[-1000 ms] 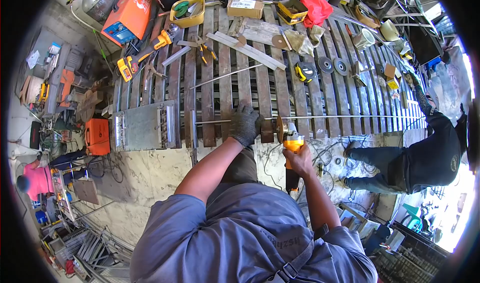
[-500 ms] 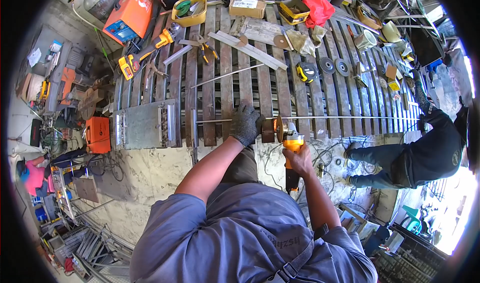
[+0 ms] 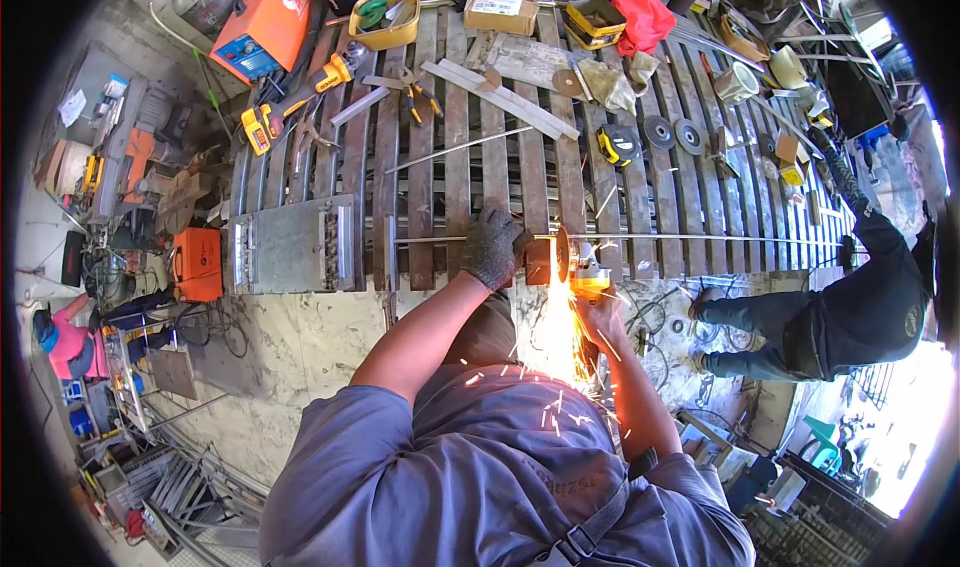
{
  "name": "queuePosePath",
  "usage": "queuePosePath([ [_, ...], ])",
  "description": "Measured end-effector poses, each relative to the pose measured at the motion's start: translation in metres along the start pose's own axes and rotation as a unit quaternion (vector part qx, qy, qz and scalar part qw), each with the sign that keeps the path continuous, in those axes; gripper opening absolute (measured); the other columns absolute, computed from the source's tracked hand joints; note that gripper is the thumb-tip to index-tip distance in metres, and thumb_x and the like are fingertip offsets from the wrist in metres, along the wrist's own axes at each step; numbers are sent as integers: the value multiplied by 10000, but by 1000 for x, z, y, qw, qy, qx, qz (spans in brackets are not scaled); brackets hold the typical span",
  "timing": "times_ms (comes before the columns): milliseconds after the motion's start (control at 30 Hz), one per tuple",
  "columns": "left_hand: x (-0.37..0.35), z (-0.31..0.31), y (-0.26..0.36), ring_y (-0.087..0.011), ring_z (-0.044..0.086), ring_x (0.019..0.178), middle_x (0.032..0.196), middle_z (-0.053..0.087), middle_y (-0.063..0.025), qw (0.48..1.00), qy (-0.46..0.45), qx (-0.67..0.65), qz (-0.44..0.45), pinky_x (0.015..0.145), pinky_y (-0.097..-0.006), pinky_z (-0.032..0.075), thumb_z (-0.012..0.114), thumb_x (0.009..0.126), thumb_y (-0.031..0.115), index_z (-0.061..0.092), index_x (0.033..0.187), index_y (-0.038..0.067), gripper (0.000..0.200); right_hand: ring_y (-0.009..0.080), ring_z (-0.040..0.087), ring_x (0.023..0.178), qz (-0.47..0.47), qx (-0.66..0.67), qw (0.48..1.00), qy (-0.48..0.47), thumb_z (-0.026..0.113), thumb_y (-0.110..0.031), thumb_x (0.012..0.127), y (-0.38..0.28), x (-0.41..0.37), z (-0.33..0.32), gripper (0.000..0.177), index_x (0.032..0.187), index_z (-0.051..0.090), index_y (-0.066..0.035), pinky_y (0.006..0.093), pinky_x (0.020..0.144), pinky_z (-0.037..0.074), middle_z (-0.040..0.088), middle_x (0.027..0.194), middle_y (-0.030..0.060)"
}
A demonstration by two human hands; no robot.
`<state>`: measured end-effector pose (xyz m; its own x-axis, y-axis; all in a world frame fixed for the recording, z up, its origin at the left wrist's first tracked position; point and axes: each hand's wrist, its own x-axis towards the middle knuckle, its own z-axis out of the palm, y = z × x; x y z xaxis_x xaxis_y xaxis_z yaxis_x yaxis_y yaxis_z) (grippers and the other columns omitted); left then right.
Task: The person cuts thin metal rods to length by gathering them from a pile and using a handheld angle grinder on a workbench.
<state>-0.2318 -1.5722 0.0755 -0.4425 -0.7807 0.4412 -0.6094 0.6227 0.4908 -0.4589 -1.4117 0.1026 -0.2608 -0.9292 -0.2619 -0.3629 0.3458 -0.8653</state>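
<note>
My left hand [image 3: 492, 249], in a dark grey knitted glove, is closed over a long thin metal rod [image 3: 720, 237] lying across the slatted metal table [image 3: 457, 182]. My bare right hand [image 3: 604, 319] is wrapped around the body of a yellow angle grinder [image 3: 590, 281]. The grinder's disc [image 3: 563, 255] stands upright against the rod, just right of my gloved hand. Bright sparks [image 3: 566, 332] stream from the contact down toward my shirt and partly hide the grinder's handle.
Cutting discs [image 3: 659, 133], a tape measure [image 3: 619, 146], pliers [image 3: 418, 97], flat bars [image 3: 500, 97] and a second yellow grinder [image 3: 300, 102] lie farther back. At left is a metal plate [image 3: 292, 249]. A co-worker in dark clothes [image 3: 850, 312] stands at the right.
The disc now meets the rod, and sparks have appeared. My hands have barely shifted. The co-worker at right has moved slightly, and a person in pink at far left stands more upright.
</note>
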Motion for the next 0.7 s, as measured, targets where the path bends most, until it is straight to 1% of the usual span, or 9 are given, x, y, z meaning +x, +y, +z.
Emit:
queuePosePath([
  [100, 0, -1, 1, -406, 593, 1066, 930, 666, -169, 1000, -3, -5, -1, 953, -521, 495, 737, 858, 217, 746, 788, 44, 186, 336, 748, 933, 23, 42, 998, -34, 790, -232, 845, 16, 9, 3, 516, 1239, 598, 40, 441, 826, 582, 759, 1040, 198],
  [200, 0, -1, 1, -400, 592, 1047, 929, 665, -167, 1000, -4, -11, -7, 926, -508, 503, 747, 836, 195, 728, 761, 42, 171, 343, 744, 948, 61, 1, 998, -17, 790, -252, 830, 17, 12, 1, 549, 1249, 594, 43, 448, 832, 579, 759, 1045, 203],
  [233, 1, -2, 3, -398, 591, 1041, 927, 664, -167, 1000, -3, -10, -9, 918, -505, 504, 749, 829, 190, 723, 754, 41, 169, 356, 741, 959, 62, 5, 998, 7, 795, -279, 809, 14, 11, 5, 581, 1243, 593, 50, 458, 837, 576, 754, 1043, 220],
  [267, 2, -2, 4, -397, 592, 1040, 923, 663, -166, 1000, 6, -15, -14, 916, -505, 503, 752, 831, 195, 724, 753, 42, 173, 357, 741, 957, 77, -16, 997, 4, 800, -289, 803, 11, 11, 4, 592, 1240, 593, 53, 459, 837, 576, 753, 1042, 224],
  [333, 3, -4, 7, -395, 593, 1038, 915, 661, -165, 999, 25, -24, -24, 913, -504, 501, 758, 834, 205, 727, 752, 45, 183, 359, 741, 954, 107, -60, 992, -1, 809, -307, 790, -19, 9, -3, 614, 1234, 592, 57, 460, 836, 576, 749, 1038, 234],
  [433, 4, -7, 8, -393, 594, 1037, 908, 660, -162, 1000, 14, 3, -5, 917, -508, 497, 757, 850, 234, 738, 763, 49, 205, 364, 741, 940, 94, -17, 995, 3, 810, -287, 786, -10, 8, 0, 605, 1230, 594, 62, 462, 833, 577, 750, 1027, 236],
  [533, 4, -6, 5, -389, 597, 1042, 917, 663, -157, 1000, -7, 0, -9, 921, -513, 490, 746, 872, 269, 750, 772, 55, 236, 368, 742, 908, 56, -38, 998, 13, 823, -275, 781, 1, 9, 0, 605, 1225, 594, 64, 462, 821, 581, 753, 1009, 231],
  [633, 3, -5, 6, -383, 600, 1034, 916, 665, -149, 1000, -2, 9, -11, 921, -512, 485, 740, 878, 288, 753, 771, 57, 255, 372, 746, 908, 59, -68, 996, 14, 835, -255, 803, 2, 9, 2, 593, 1235, 585, 65, 461, 820, 587, 755, 1008, 226],
  [700, 4, -5, 6, -379, 602, 1027, 913, 666, -144, 1000, 5, 11, -5, 916, -509, 485, 743, 876, 291, 751, 765, 59, 258, 370, 748, 924, 43, -48, 998, 2, 834, -247, 824, 6, 10, 4, 578, 1242, 583, 62, 456, 825, 590, 755, 1017, 226],
])
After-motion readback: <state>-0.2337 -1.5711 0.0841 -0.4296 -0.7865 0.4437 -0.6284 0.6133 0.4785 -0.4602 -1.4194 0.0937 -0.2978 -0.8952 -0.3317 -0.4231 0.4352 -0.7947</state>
